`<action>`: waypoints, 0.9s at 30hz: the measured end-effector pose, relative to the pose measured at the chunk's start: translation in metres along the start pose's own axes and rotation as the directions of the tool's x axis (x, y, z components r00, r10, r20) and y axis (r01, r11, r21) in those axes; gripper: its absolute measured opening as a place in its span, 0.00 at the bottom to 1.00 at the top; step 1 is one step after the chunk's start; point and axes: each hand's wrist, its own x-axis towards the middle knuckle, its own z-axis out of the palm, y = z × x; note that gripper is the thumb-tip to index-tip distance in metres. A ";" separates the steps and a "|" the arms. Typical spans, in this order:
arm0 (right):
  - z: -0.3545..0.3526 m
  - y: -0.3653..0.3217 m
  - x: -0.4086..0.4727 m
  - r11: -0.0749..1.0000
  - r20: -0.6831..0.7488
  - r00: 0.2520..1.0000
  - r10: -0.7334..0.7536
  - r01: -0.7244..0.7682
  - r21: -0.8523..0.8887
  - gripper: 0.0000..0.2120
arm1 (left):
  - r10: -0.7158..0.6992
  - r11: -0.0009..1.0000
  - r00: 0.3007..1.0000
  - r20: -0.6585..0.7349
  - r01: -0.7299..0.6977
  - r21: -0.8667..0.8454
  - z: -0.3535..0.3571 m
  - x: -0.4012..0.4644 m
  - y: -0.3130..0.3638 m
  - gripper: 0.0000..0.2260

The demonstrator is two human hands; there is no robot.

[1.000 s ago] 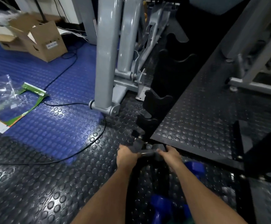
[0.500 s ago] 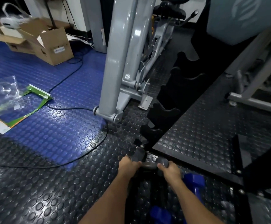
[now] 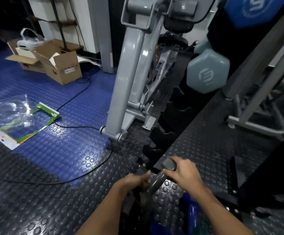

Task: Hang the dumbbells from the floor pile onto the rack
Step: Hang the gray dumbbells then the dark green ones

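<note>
Studded rubber floor (image 3: 56, 192) under me. My left hand (image 3: 132, 183) and right hand (image 3: 184, 172) both clasp the grey dumbbell (image 3: 160, 177), tilted, just below the rack (image 3: 165, 122). I should level it, then seat the handle squarely in the nearest cradle.

Open cardboard box (image 3: 60, 69) sitting on the blue floor mat (image 3: 80, 102) ahead of me, clear plastic bag (image 3: 7, 114) lying beside green packaging (image 3: 41, 119), black cable (image 3: 80, 127) trailing past a grey machine frame (image 3: 126, 92).
</note>
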 end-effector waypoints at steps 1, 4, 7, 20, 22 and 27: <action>-0.015 -0.006 0.000 0.999 -0.020 0.999 -0.029 0.029 -0.020 0.27 | 0.065 0.996 0.998 0.003 -0.064 -0.058 0.000 -0.009 0.007 0.21; -0.058 -0.023 -0.004 0.991 -0.050 0.993 -0.111 0.106 -0.081 0.29 | 0.268 0.935 0.959 0.087 -0.238 -0.263 0.001 -0.033 0.023 0.16; -0.090 -0.042 -0.007 0.987 -0.060 0.988 -0.144 0.139 -0.078 0.32 | 0.380 0.904 0.906 0.187 -0.322 -0.282 0.001 -0.052 0.037 0.14; -0.139 -0.087 -0.024 0.735 -0.487 0.841 0.237 0.173 0.656 0.02 | 0.465 0.602 0.864 -0.191 -0.467 -0.647 -0.008 -0.117 0.070 0.12; -0.151 -0.090 -0.021 0.729 -0.559 0.770 0.306 0.188 0.658 0.07 | 0.452 0.567 0.860 -0.235 -0.481 -0.669 -0.021 -0.123 0.091 0.16; -0.172 -0.089 0.003 0.670 -0.440 0.861 0.256 0.169 0.723 0.34 | 0.433 0.577 0.847 -0.308 -0.522 -0.628 -0.056 -0.132 0.147 0.24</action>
